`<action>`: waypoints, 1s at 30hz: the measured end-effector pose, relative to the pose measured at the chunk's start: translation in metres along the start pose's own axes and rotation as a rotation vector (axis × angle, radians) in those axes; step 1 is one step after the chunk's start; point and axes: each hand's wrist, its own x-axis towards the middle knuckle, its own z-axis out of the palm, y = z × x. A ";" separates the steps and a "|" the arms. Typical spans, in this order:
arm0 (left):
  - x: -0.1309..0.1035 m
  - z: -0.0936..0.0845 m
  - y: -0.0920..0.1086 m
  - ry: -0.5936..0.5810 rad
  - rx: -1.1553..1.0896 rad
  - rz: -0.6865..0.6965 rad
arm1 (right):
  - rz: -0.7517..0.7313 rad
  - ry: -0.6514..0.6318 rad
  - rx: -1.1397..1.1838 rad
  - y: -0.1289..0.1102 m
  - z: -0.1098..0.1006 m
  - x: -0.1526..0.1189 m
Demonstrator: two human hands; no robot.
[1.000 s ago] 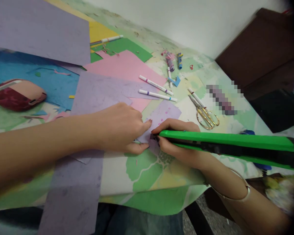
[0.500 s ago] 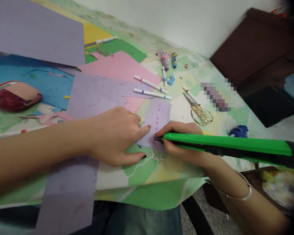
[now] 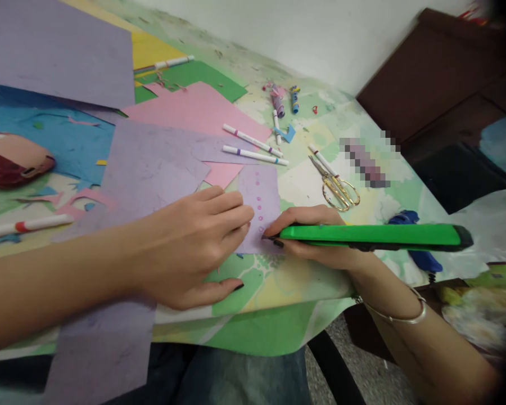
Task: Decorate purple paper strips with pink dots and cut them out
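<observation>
In my right hand [image 3: 320,230] is a long green and black utility knife [image 3: 375,236]. Its thin dark tip points at a small lilac paper strip [image 3: 270,185], close to the lowest of several small pink circles marked down it. My left hand [image 3: 206,242] rests over the strip's left edge, fingers bent together and thumb stretched apart, holding nothing. Under the left forearm lies a larger lilac sheet [image 3: 160,157]. White markers [image 3: 253,154] lie beyond the strip, and gold-handled scissors [image 3: 339,191] are to its right.
Pink [image 3: 202,109], green [image 3: 215,79] and blue [image 3: 84,140] papers cover the back and left. A maroon and pink case [image 3: 17,160] sits at the left. Small rolled paper pieces [image 3: 278,104] lie at the back; a blue object [image 3: 425,260] is at the right edge.
My left index finger has drawn back from the strip and bent in. The green knife's rear end has swung, while its tip stays near the lowest circle. The view has shifted slightly.
</observation>
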 end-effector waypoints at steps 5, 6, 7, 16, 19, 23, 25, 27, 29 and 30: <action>-0.006 0.006 -0.004 0.056 -0.009 0.042 | -0.021 -0.001 0.030 0.007 -0.002 0.003; -0.007 0.007 -0.005 0.058 0.000 0.049 | -0.026 -0.003 0.036 0.008 -0.002 0.003; -0.007 0.008 -0.005 0.061 0.004 0.054 | -0.026 -0.004 0.040 0.008 -0.002 0.003; -0.004 0.007 -0.005 0.056 -0.046 0.041 | -0.019 -0.007 0.052 0.009 -0.003 0.003; -0.004 0.007 -0.004 0.047 -0.044 0.041 | -0.021 0.002 0.055 0.008 -0.002 0.003; -0.004 0.007 -0.005 0.039 -0.043 0.043 | 0.003 0.001 0.038 0.007 -0.002 0.002; -0.004 0.007 -0.005 0.032 -0.039 0.042 | 0.010 0.001 0.029 0.007 -0.002 0.002; -0.004 0.007 -0.004 0.026 -0.039 0.042 | 0.003 0.004 0.028 0.007 -0.002 0.002; -0.004 0.006 -0.004 0.025 -0.039 0.042 | -0.005 0.012 0.025 0.008 -0.002 0.001; -0.004 0.006 -0.004 0.025 -0.040 0.042 | -0.006 0.016 0.020 0.008 -0.002 0.001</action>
